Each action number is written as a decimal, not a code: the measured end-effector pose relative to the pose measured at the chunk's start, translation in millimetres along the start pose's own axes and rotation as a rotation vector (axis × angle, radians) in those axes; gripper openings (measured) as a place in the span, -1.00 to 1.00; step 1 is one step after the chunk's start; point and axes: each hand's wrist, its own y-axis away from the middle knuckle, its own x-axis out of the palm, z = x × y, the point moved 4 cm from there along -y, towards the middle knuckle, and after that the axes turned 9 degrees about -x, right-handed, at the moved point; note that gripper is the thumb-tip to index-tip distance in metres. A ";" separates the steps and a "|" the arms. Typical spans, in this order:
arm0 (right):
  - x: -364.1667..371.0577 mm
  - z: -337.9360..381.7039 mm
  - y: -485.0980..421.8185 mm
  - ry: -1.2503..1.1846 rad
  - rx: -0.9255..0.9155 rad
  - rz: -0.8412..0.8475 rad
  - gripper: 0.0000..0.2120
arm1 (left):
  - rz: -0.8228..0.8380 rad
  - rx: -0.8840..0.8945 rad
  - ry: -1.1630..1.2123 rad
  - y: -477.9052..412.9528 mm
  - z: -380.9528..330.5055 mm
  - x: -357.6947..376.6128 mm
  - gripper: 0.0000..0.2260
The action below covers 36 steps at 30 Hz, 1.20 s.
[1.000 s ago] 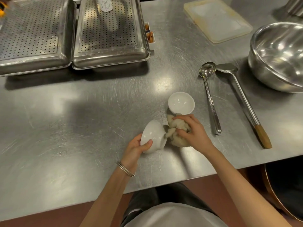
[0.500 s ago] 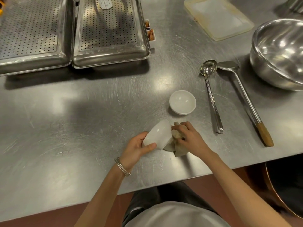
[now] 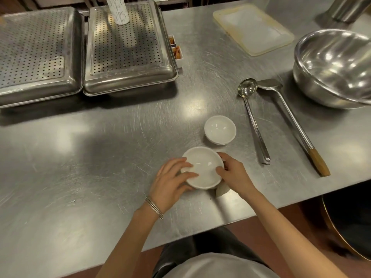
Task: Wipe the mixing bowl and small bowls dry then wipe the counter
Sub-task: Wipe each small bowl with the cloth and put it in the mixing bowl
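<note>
Steel surface [image 3: 100,157] carries perforated trays [image 3: 128,49] far up-left of the grip. Nearer, the left hand [image 3: 172,177] and right hand [image 3: 233,175] both clamp the near small bowl [image 3: 202,167] between them, mouth up, probably to steady it for wiping. A cloth [image 3: 221,190] peeks from beneath the right palm. The second small bowl [image 3: 219,129] sits just beyond the grip, while the ladle [image 3: 254,121], spatula [image 3: 289,117] and mixing bowl [image 3: 337,69] wait to the right.

Head view. My left hand [image 3: 172,177] and right hand [image 3: 232,175] grip the near small bowl [image 3: 202,169] at opposite sides of its rim, mouth up, over the steel counter [image 3: 100,157]. A cloth [image 3: 221,190] shows beneath my right palm. The far small bowl [image 3: 219,129] stands just beyond; ladle [image 3: 253,117], spatula [image 3: 291,121] and mixing bowl [image 3: 333,67] lie to the right.
</note>
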 end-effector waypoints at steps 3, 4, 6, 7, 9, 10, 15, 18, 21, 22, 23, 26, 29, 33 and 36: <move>-14.5 -0.2 5.5 0.017 -0.049 -0.101 -0.56 | 0.023 -0.245 0.056 -1.6 8.9 -2.9 -0.43; -23.3 0.2 7.3 0.021 -0.058 -0.146 -0.56 | 0.048 -0.294 0.045 -3.4 9.8 -2.6 -0.38; -45.1 0.2 13.3 -0.003 -0.061 -0.242 -0.58 | 0.105 -0.277 -0.047 -10.2 5.7 0.5 -0.37; -58.1 -0.2 17.2 -0.024 -0.059 -0.287 -0.59 | 0.126 -0.225 -0.111 -16.1 -0.6 2.4 -0.39; -86.8 -2.6 26.0 -0.032 -0.055 -0.359 -0.62 | 0.139 -0.132 -0.198 -31.8 -18.5 7.4 -0.41; -101.4 -4.7 30.7 -0.034 -0.053 -0.394 -0.63 | 0.136 -0.099 -0.220 -39.9 -28.4 10.6 -0.42; -170.1 -35.4 52.2 -0.095 0.026 -0.572 -0.67 | 0.162 0.040 -0.338 -77.8 -83.0 38.4 -0.45; -209.0 -62.9 65.5 -0.107 0.048 -0.608 -0.67 | 0.193 0.066 -0.414 -97.3 -114.8 68.8 -0.44; -255.4 -91.7 74.3 -0.143 0.062 -0.605 -0.68 | 0.190 0.033 -0.454 -119.8 -152.2 103.3 -0.44; -273.7 -99.2 76.0 -0.149 0.057 -0.587 -0.69 | 0.178 0.023 -0.458 -128.5 -167.0 115.2 -0.44; -292.7 -105.0 77.4 -0.141 0.050 -0.561 -0.70 | 0.172 0.015 -0.459 -137.1 -182.5 126.2 -0.44; -349.8 -119.5 77.2 -0.120 0.026 -0.503 -0.71 | 0.129 0.020 -0.479 -166.1 -228.8 151.1 -0.45; -397.4 -132.5 69.2 -0.113 0.005 -0.459 -0.70 | 0.050 -0.002 -0.482 -196.5 -268.5 163.6 -0.46; -436.6 -148.6 50.7 -0.121 -0.019 -0.443 -0.70 | 0.003 -0.049 -0.465 -230.1 -302.1 179.6 -0.48; -453.0 -163.2 27.6 -0.164 0.012 -0.420 -0.71 | 0.016 -0.072 -0.485 -257.5 -307.8 196.2 -0.48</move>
